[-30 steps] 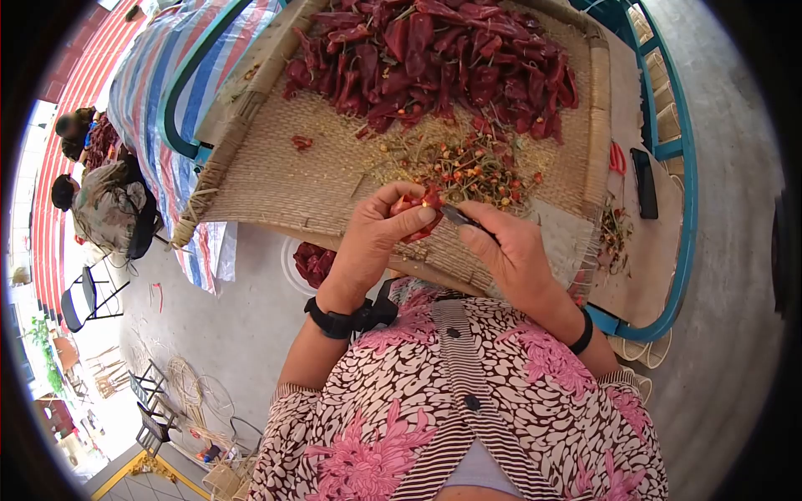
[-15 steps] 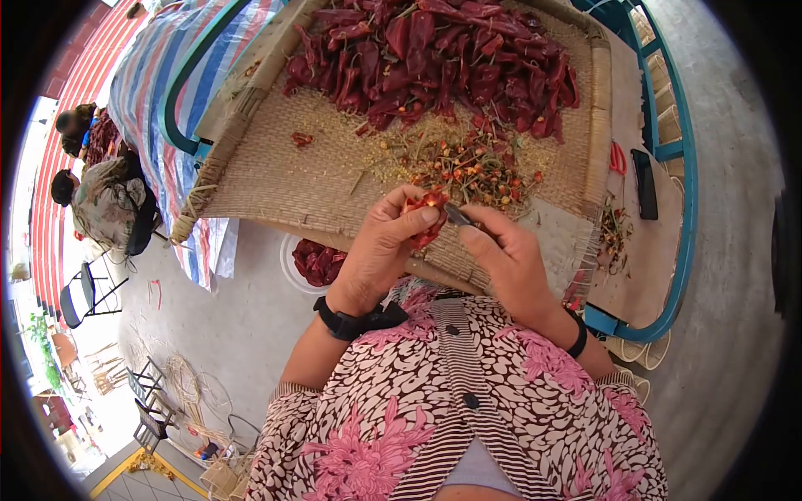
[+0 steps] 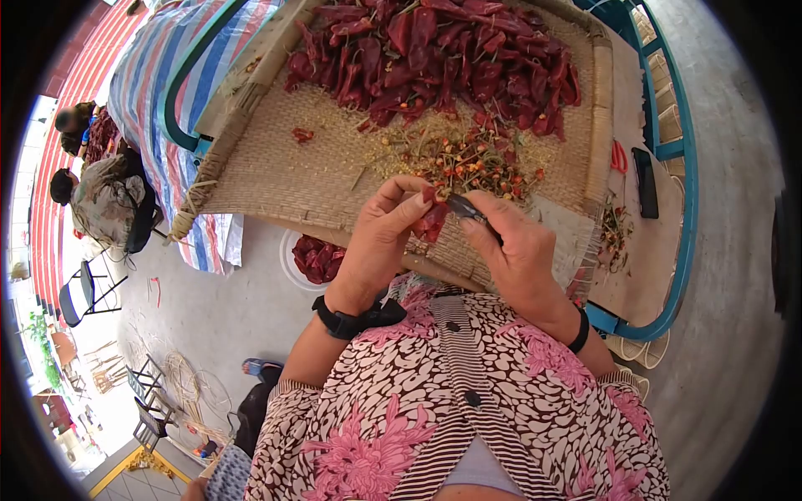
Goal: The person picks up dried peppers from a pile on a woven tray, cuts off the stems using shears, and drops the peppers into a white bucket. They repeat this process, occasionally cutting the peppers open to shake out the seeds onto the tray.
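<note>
My left hand (image 3: 380,230) pinches a dried red chili pepper (image 3: 432,219) over the near edge of the woven mat tray (image 3: 276,179). Against the pepper's top rests a small dark blade-like tool (image 3: 462,207), gripped by my right hand (image 3: 520,250); its exact kind is unclear. Just beyond my fingers lies a heap of cut pepper stems and cores (image 3: 476,163), with pale seeds (image 3: 393,150) scattered around it. A large pile of dried red peppers (image 3: 434,54) covers the far part of the tray.
Beneath the tray's near edge, a clear tub (image 3: 288,269) on the floor holds more red peppers. Red-handled scissors (image 3: 618,156) and a black phone (image 3: 645,184) lie right, inside a teal metal frame (image 3: 687,225). People (image 3: 109,200) sit far left; another person's sandaled foot (image 3: 261,367) shows lower left.
The pepper has turned in my left hand, and the dark tool sits higher at its top. Someone's foot and dark trouser leg have come into view at lower left.
</note>
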`<state>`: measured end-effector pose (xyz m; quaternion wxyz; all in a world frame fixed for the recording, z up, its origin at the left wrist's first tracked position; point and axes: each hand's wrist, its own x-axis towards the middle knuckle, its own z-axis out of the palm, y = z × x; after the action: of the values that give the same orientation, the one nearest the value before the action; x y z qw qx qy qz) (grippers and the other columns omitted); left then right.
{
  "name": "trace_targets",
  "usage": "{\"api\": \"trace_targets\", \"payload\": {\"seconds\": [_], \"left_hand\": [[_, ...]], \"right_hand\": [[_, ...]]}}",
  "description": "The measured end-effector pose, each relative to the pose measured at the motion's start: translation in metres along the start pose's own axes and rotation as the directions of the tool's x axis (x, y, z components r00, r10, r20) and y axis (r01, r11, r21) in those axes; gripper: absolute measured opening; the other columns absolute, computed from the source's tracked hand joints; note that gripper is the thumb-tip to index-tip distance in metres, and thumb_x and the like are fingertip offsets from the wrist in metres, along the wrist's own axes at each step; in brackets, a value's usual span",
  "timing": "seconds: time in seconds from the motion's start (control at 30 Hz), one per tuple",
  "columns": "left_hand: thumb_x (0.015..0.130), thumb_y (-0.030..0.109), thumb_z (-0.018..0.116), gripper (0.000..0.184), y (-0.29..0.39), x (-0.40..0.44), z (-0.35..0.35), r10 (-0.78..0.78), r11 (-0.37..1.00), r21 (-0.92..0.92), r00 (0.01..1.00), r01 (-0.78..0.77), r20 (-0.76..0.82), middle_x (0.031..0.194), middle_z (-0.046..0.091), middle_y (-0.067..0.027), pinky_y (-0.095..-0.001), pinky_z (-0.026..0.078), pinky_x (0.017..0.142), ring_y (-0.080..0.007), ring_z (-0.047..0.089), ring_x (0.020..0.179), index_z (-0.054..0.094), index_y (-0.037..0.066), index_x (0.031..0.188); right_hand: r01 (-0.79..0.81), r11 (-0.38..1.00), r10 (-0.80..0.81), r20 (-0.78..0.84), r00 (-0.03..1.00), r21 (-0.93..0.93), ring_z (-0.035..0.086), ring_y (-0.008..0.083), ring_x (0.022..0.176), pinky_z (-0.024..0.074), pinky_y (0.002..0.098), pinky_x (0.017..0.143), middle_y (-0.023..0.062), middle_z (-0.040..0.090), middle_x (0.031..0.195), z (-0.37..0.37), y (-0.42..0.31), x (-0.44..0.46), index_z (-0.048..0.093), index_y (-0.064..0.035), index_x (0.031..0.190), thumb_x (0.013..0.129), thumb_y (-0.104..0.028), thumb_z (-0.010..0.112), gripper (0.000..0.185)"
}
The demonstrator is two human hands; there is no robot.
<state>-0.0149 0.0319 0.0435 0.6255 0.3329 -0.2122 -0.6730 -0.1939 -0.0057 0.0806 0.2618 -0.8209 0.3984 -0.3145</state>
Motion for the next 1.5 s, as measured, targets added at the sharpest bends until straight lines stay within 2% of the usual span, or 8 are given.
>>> {"api": "trace_targets", "payload": {"seconds": [0.17, 0.37, 0.47, 0.57, 0.7, 0.97, 1.17, 1.5], "left_hand": [[0.093, 0.016, 0.061, 0.015, 0.003, -0.004, 0.005, 0.015, 0.997, -0.074, 0.999, -0.018, -0.045, 0.073, 0.048, 0.0032, -0.0252, 0.04, 0.064, -0.0081, 0.047, 0.07, 0.058, 0.006, 0.103], [0.092, 0.018, 0.062, 0.012, -0.005, -0.004, -0.01, -0.035, 0.992, -0.123, 0.999, 0.033, -0.015, 0.067, 0.044, 0.0042, -0.0225, 0.044, 0.054, -0.0082, 0.047, 0.061, 0.059, 0.009, 0.101], [0.092, 0.016, 0.062, 0.01, -0.002, -0.006, -0.007, -0.058, 0.979, -0.199, 0.998, 0.051, -0.029, 0.073, 0.048, 0.0033, -0.0212, 0.034, 0.057, -0.0068, 0.042, 0.064, 0.057, 0.007, 0.095], [0.092, 0.017, 0.063, 0.011, -0.004, -0.006, -0.008, -0.047, 0.993, -0.108, 0.998, 0.043, -0.036, 0.068, 0.046, 0.004, -0.0224, 0.044, 0.053, -0.0072, 0.046, 0.06, 0.058, 0.01, 0.098], [0.092, 0.015, 0.063, 0.01, -0.005, -0.008, -0.003, 0.002, 0.999, -0.041, 0.999, -0.004, -0.043, 0.072, 0.049, 0.0035, -0.0206, 0.04, 0.056, -0.0063, 0.046, 0.064, 0.058, 0.008, 0.097], [0.092, 0.014, 0.062, 0.01, -0.007, -0.009, 0.0, 0.029, 0.998, -0.053, 0.996, -0.033, -0.085, 0.076, 0.053, 0.0021, -0.0204, 0.038, 0.055, -0.0063, 0.045, 0.065, 0.058, 0.007, 0.098], [0.092, 0.013, 0.062, 0.01, -0.007, -0.009, 0.003, 0.055, 0.997, 0.068, 0.992, -0.047, -0.113, 0.077, 0.055, 0.0029, -0.0195, 0.037, 0.055, -0.0048, 0.046, 0.064, 0.058, 0.006, 0.098], [0.094, 0.015, 0.059, 0.012, -0.004, -0.009, 0.004, 0.016, 0.993, 0.118, 0.994, -0.003, -0.111, 0.074, 0.057, 0.0008, -0.0182, 0.034, 0.05, -0.0029, 0.045, 0.057, 0.056, 0.005, 0.092]], "right_hand": [[0.044, 0.992, -0.045, -0.014, 0.999, -0.117, 0.063, 0.0221, 0.064, 0.0466, 0.0325, 0.053, 0.0075, 0.064, 0.083, 0.004, -0.001, 0.002, 0.063, -0.0094, 0.113, 0.085, -0.018, 0.067, 0.03], [-0.034, 0.996, 0.028, 0.083, 0.996, 0.079, 0.064, 0.021, 0.069, 0.0489, 0.0303, 0.06, 0.0119, 0.065, 0.091, 0.004, 0.001, 0.003, 0.06, -0.0037, 0.115, 0.087, -0.021, 0.065, 0.033], [-0.155, 0.925, 0.066, 0.256, 0.965, 0.346, 0.063, 0.0144, 0.076, 0.0487, 0.0267, 0.068, 0.0135, 0.065, 0.094, 0.004, 0.007, 0.001, 0.058, -0.0002, 0.119, 0.09, -0.023, 0.063, 0.037], [-0.261, 0.862, 0.121, 0.325, 0.938, 0.435, 0.059, 0.0096, 0.081, 0.0468, 0.0243, 0.073, 0.0122, 0.064, 0.093, 0.003, 0.004, 0.0, 0.057, 0.0022, 0.121, 0.093, -0.025, 0.061, 0.039], [-0.583, 0.596, 0.3, 0.521, 0.799, 0.551, 0.058, 0.0098, 0.082, 0.0466, 0.0244, 0.074, 0.0103, 0.064, 0.093, -0.003, 0.0, 0.001, 0.055, 0.0037, 0.121, 0.094, -0.024, 0.06, 0.039], [-0.205, 0.924, 0.117, 0.27, 0.956, 0.324, 0.064, 0.0185, 0.082, 0.0487, 0.0292, 0.072, 0.0155, 0.065, 0.095, -0.001, 0.003, -0.002, 0.056, 0.0026, 0.12, 0.093, -0.024, 0.06, 0.038], [-0.131, 0.973, 0.097, 0.175, 0.98, 0.193, 0.066, 0.0296, 0.079, 0.0507, 0.0344, 0.067, 0.0181, 0.065, 0.093, 0.002, 0.002, -0.005, 0.057, 0.0, 0.118, 0.09, -0.022, 0.063, 0.036], [0.092, 0.996, -0.092, -0.001, 0.996, 0.012, 0.066, 0.0308, 0.074, 0.0512, 0.0353, 0.059, 0.015, 0.065, 0.092, 0.011, 0.008, -0.008, 0.058, -0.0024, 0.116, 0.089, -0.018, 0.064, 0.032]]}}
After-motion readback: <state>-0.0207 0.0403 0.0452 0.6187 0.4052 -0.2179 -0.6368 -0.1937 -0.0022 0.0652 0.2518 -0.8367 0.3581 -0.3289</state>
